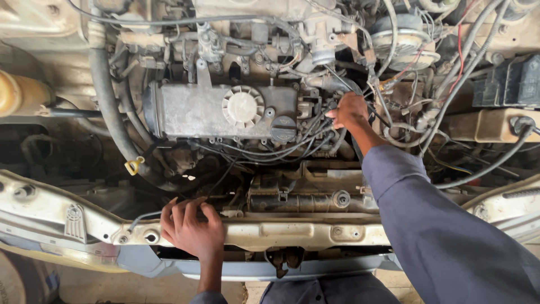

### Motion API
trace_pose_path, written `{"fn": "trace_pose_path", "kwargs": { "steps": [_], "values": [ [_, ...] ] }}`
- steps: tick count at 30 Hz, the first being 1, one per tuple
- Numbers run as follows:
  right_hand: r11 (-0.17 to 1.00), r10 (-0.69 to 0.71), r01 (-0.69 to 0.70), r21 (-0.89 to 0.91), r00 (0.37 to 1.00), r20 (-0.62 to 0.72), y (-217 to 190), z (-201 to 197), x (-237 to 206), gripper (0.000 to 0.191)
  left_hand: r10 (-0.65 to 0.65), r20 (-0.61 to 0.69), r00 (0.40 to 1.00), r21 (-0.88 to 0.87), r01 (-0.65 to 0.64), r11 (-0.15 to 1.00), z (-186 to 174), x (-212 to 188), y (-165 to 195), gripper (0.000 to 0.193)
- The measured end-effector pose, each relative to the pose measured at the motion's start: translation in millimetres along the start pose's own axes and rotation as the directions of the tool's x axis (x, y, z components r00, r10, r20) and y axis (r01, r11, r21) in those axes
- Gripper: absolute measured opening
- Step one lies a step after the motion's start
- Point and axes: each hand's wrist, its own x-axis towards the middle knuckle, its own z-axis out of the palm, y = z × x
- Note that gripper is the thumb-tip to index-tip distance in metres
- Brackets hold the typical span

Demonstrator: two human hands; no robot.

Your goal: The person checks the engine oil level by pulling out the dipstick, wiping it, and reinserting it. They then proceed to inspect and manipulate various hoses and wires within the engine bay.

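Two hands in dusty engine bay (225, 110); concrete floor (112, 287) below.

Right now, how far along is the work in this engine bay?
Done: little shows as finished; the oil cap sits closed on the engine cover, and the yellow dipstick is in place. In hand: the right hand reaches into the wires beside the engine, while the left hand rests on the front panel. Left: I cannot tell; no tool or loose part shows.
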Motion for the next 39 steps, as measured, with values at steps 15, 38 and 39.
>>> {"fn": "trace_pose_path", "kwargs": {
  "steps": [15,38,39],
  "values": [
    [0.960,0.097,-0.086,0.268,0.995,-0.027,19.2,8.7,15.7,0.045,-0.023,0.010,1.000,0.034,0.023,0.999,-0.8,-1.6,1.4,0.014],
    [0.913,-0.264,0.237,-0.333,0.964,-0.036,13.9,11.3,7.7,0.025,0.005,-0.007,1.000,0.017,-0.005,1.000,3.5,0.0,-5.1,0.012],
    [0.859,-0.322,0.255,-0.443,0.943,-0.082,12.6,13.5,6.5,0.024,0.003,-0.010,1.000,0.017,-0.003,1.000,4.7,0.9,-5.3,0.012]
  ]
}}
